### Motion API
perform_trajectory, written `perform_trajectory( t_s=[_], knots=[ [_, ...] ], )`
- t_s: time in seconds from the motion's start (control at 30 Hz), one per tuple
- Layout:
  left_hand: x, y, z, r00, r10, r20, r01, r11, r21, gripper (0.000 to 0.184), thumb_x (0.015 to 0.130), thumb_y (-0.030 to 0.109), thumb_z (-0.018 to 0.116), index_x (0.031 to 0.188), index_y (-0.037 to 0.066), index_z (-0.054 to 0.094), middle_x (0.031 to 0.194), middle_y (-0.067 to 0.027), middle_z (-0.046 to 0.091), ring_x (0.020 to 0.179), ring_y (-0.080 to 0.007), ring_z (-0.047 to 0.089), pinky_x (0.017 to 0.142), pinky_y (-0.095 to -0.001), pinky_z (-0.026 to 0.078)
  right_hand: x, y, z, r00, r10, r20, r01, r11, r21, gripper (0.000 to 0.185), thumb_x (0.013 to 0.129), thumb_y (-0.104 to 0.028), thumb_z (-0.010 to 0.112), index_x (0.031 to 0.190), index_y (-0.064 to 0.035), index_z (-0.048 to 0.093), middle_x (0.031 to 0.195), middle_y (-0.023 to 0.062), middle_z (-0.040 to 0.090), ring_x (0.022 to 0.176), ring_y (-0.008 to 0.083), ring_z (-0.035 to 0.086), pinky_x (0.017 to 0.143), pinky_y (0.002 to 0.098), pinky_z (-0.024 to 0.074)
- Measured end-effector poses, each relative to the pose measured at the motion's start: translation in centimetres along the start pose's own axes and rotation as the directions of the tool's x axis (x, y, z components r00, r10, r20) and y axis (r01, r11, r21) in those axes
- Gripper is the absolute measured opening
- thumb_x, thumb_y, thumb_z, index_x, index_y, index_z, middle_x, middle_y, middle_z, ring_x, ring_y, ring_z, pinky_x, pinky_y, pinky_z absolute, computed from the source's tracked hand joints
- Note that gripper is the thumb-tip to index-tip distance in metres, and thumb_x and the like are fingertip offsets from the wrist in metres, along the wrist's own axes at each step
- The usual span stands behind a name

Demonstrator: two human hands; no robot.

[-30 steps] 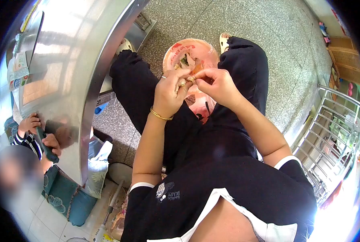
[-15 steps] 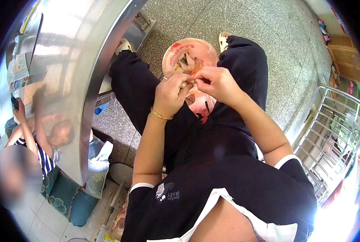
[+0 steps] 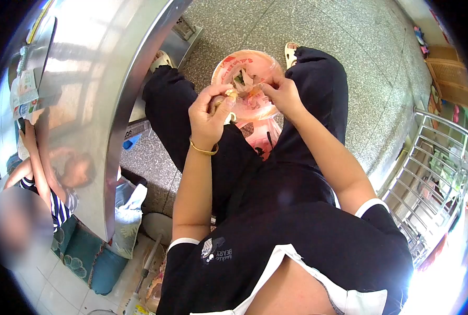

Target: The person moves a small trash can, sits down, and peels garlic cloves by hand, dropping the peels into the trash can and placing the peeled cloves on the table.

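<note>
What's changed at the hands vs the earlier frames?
They were together at the fingertips; now they're apart. Right hand has come off the small pale piece and moved up and right in the picture, to the right side of the pink bin; whether it carries anything is unclear. Left hand shifted left, still holding pale pieces. Unchanged: bin between the legs.

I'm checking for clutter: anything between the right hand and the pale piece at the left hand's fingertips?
Nothing visible does; only open space over the lined bin separates the right hand from that pale piece.
</note>
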State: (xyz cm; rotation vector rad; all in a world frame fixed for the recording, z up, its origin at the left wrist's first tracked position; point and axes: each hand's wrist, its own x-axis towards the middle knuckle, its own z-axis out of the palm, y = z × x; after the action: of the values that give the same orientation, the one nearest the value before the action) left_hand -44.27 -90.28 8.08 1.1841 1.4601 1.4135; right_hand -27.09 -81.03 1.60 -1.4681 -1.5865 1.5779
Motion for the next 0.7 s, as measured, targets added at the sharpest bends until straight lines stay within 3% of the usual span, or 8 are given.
perform_trajectory(
  t_s=[0.07, 0.2, 0.3, 0.43, 0.5, 0.63, 0.7],
  knots=[
    [0.0, -0.5, -0.1, 0.998, -0.050, -0.045, 0.045, 0.993, -0.109, 0.018, 0.080, -0.001, 0.056, 0.097, -0.003, 0.055, 0.082, -0.0042, 0.058, 0.070, -0.0072, 0.054, 0.064, -0.0191, 0.044, 0.8, 1.4, 0.2, 0.999, -0.029, -0.023, 0.028, 0.998, -0.061, 0.021, 0.072, -0.019, 0.067, 0.073, 0.0015, 0.062, 0.063, 0.0081, 0.060, 0.056, 0.0117, 0.054, 0.054, 0.0261, 0.0439],
    [0.0, -0.7, 0.1, 0.994, -0.099, -0.036, 0.093, 0.987, -0.132, 0.018, 0.078, -0.003, 0.054, 0.097, -0.002, 0.055, 0.082, -0.0035, 0.059, 0.071, -0.0068, 0.054, 0.064, -0.0191, 0.044, 1.9, 2.4, 0.0, 0.995, -0.094, -0.035, 0.085, 0.977, -0.195, 0.017, 0.072, -0.016, 0.066, 0.073, 0.0005, 0.062, 0.063, 0.0087, 0.060, 0.056, 0.0137, 0.055, 0.055, 0.0273, 0.0446],
    [0.1, -0.6, 0.5, 0.994, -0.091, -0.056, 0.085, 0.991, -0.105, 0.016, 0.076, -0.002, 0.056, 0.092, -0.001, 0.059, 0.083, -0.0021, 0.060, 0.069, -0.0038, 0.052, 0.061, -0.0179, 0.043, 2.8, 3.6, 1.0, 0.969, -0.209, -0.130, 0.192, 0.972, -0.133, 0.013, 0.072, -0.013, 0.062, 0.072, -0.0004, 0.062, 0.062, 0.0090, 0.059, 0.055, 0.0146, 0.055, 0.054, 0.0282, 0.0448],
    [0.1, -0.4, 0.8, 0.996, -0.083, -0.010, 0.083, 0.995, -0.061, 0.020, 0.075, -0.006, 0.054, 0.095, -0.002, 0.056, 0.084, -0.0021, 0.059, 0.072, -0.0048, 0.052, 0.065, -0.0175, 0.043, 3.4, 4.1, 1.6, 0.984, -0.117, -0.135, 0.107, 0.991, -0.081, 0.013, 0.074, -0.013, 0.059, 0.072, -0.0006, 0.062, 0.061, 0.0102, 0.059, 0.053, 0.0162, 0.054, 0.054, 0.0297, 0.0444],
    [0.1, -0.3, 0.9, 0.997, -0.083, -0.005, 0.082, 0.995, -0.049, 0.020, 0.075, -0.006, 0.055, 0.095, -0.002, 0.057, 0.084, -0.0022, 0.059, 0.072, -0.0048, 0.052, 0.065, -0.0177, 0.044, 3.5, 3.5, 1.6, 0.997, -0.080, -0.017, 0.077, 0.988, -0.135, 0.019, 0.076, -0.019, 0.059, 0.072, -0.0002, 0.062, 0.062, 0.0113, 0.059, 0.052, 0.0179, 0.054, 0.055, 0.0306, 0.0446],
    [0.4, -0.1, 1.0, 0.999, -0.019, -0.043, 0.020, 1.000, 0.022, 0.019, 0.074, -0.006, 0.057, 0.092, -0.001, 0.059, 0.083, -0.0017, 0.059, 0.072, -0.0047, 0.052, 0.065, -0.0182, 0.044, 2.0, 1.6, 1.7, 0.993, -0.108, -0.044, 0.100, 0.985, -0.141, 0.026, 0.077, -0.024, 0.060, 0.070, 0.0006, 0.062, 0.060, 0.0117, 0.057, 0.050, 0.0182, 0.054, 0.054, 0.0315, 0.0449],
    [0.4, -0.3, 1.0, 0.998, 0.019, -0.052, -0.017, 0.999, 0.035, 0.018, 0.074, -0.006, 0.058, 0.091, -0.001, 0.060, 0.082, -0.0015, 0.059, 0.072, -0.0047, 0.052, 0.064, -0.0183, 0.043, 1.8, 1.3, 1.4, 0.993, -0.086, -0.083, 0.063, 0.968, -0.244, 0.025, 0.077, -0.024, 0.063, 0.073, 0.0007, 0.061, 0.061, 0.0108, 0.057, 0.051, 0.0168, 0.054, 0.053, 0.0300, 0.0457]
  ],
)
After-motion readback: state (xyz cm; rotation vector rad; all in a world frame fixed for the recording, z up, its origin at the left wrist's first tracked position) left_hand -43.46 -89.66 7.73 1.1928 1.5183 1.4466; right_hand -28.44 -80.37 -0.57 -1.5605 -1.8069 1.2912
